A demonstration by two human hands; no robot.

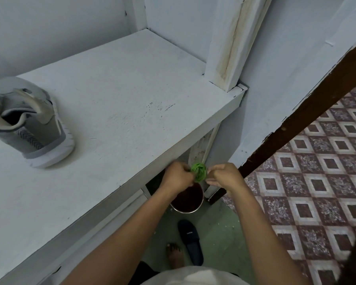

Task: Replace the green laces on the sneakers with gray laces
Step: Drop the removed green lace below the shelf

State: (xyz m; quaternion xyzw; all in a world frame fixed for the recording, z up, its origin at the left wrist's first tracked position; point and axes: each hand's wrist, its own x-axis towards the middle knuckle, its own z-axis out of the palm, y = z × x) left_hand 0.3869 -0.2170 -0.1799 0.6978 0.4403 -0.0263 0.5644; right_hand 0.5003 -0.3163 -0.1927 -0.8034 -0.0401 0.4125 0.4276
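Leaning over in a pale shirt (pixel 193 277), standing with a bare foot (pixel 174 256) on the green floor just beside a black rubber slide sandal (pixel 190 241). Reaching both bare forearms forward above a round metal-rimmed bucket, dark red inside (pixel 188 202), on that floor.

Holding a small coiled bundle of bright green shoelace (pixel 198 171) in the air between the two hands, just off the near edge of the desk. Gripping the bundle's left side with the left hand (pixel 178 175), curled in tight against it. Pinching its right side with the right hand (pixel 224 175), with narrow fingers (pixel 212 182) on what looks like a loose end.

Probably winding up or tying off a green lace already taken out, so working in the removal half of the task, with relacing not yet begun. Next, likely needing to put the bundle aside, freeing both hands, and to find a gray lace, not visible anywhere here.

Leaving, well apart on the far left of the white painted wooden desk (pixel 132 95), a gray knit sneaker with a white sole (pixel 32 124). Lying tilted toward its side, heel toward the camera, tongue pulled out, seemingly without any lace. Showing only that one sneaker.
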